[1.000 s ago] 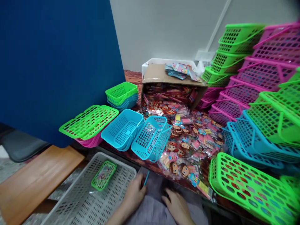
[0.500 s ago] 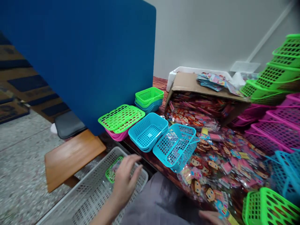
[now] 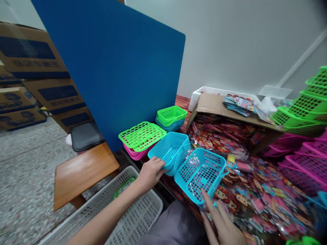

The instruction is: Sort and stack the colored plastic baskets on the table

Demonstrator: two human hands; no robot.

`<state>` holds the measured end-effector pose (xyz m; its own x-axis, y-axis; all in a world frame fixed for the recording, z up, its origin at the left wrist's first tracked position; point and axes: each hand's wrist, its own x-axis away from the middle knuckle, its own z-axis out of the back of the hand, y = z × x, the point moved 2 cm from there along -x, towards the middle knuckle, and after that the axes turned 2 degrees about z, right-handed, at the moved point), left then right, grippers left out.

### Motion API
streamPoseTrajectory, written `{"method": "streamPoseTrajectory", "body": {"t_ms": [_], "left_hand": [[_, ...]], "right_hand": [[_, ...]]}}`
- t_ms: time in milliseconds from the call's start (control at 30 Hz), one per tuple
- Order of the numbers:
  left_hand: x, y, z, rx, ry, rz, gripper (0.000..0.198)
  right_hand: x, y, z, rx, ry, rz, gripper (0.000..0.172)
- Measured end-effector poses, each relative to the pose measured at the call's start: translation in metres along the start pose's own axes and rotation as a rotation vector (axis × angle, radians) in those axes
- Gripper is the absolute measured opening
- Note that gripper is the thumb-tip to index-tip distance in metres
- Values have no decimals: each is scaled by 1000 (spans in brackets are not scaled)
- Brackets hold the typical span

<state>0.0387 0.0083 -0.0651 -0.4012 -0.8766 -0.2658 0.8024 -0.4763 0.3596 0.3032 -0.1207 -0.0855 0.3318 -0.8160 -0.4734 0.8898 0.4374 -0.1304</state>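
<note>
Behind the blue divider (image 3: 114, 68), left hand (image 3: 150, 172), now off the white tray (image 3: 143, 217), grips the blue basket stack (image 3: 170, 151); right hand (image 3: 223, 226) spreads open beside the tilted blue basket (image 3: 201, 172).

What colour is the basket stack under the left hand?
Light blue: the left hand rests on the rim of the stack of blue mesh baskets. The head view shows it.

Stacked baskets (image 3: 171, 150) stand left of tilted basket (image 3: 201, 172), before box (image 3: 230, 117).
</note>
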Motion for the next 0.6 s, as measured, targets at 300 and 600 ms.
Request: {"method": "streamPoseTrajectory", "body": {"t_ms": [300,600], "left_hand": [[13,25,64,969,122,221,22],[12,-1,166,415,274,52,20]], "right_hand": [[-2,25,-18,147,71,97,51],[7,31,-17,57,73,93,52]]}}
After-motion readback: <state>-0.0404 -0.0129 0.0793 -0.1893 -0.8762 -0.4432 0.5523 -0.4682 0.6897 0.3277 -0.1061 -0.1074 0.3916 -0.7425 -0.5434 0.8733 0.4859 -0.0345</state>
